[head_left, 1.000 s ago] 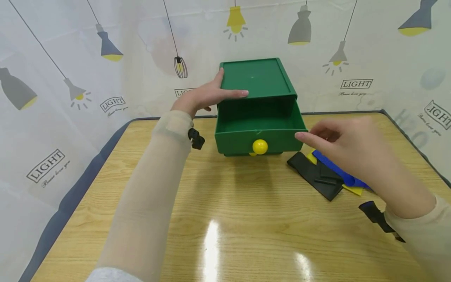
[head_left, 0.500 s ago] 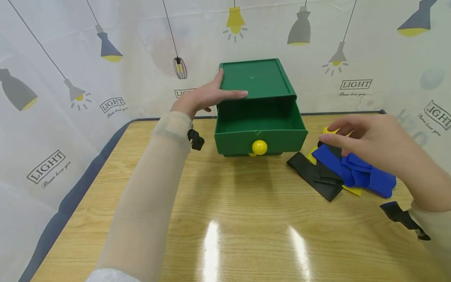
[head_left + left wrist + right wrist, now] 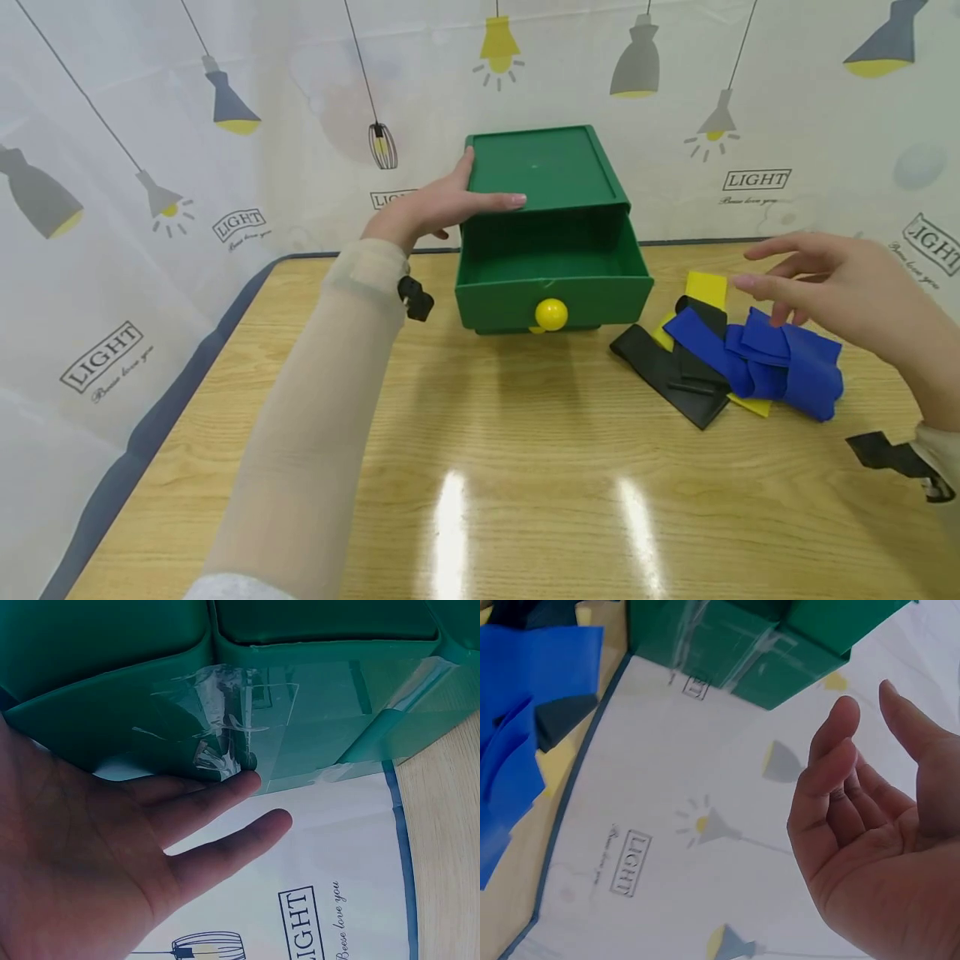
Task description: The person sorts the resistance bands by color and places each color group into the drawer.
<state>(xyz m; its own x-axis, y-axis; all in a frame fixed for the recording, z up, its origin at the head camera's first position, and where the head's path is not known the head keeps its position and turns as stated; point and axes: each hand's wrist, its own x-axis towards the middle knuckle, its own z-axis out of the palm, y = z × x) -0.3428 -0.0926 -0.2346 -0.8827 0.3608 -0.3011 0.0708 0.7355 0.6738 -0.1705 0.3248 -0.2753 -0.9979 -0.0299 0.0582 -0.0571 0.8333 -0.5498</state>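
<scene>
A green drawer box stands at the back of the table, its upper drawer pulled out by its yellow round knob side. No object shows on the visible part of the drawer floor. My left hand rests on the box's top left edge, thumb along the front rim; in the left wrist view its straight fingers lie beside the box's side wall. My right hand hovers with loosely bent fingers and holds nothing. Below and left of it lie blue flat bands, black bands and yellow bands in a pile.
Part of another yellow knob shows beneath the pulled-out drawer. The wooden table ends at a dark-edged cloth backdrop printed with lamps, close behind the box. Right of the box lies the band pile.
My right hand has moved right, from beside the drawer's front corner to above the band pile, uncovering more blue and yellow bands. The left hand and drawer stay in place.
</scene>
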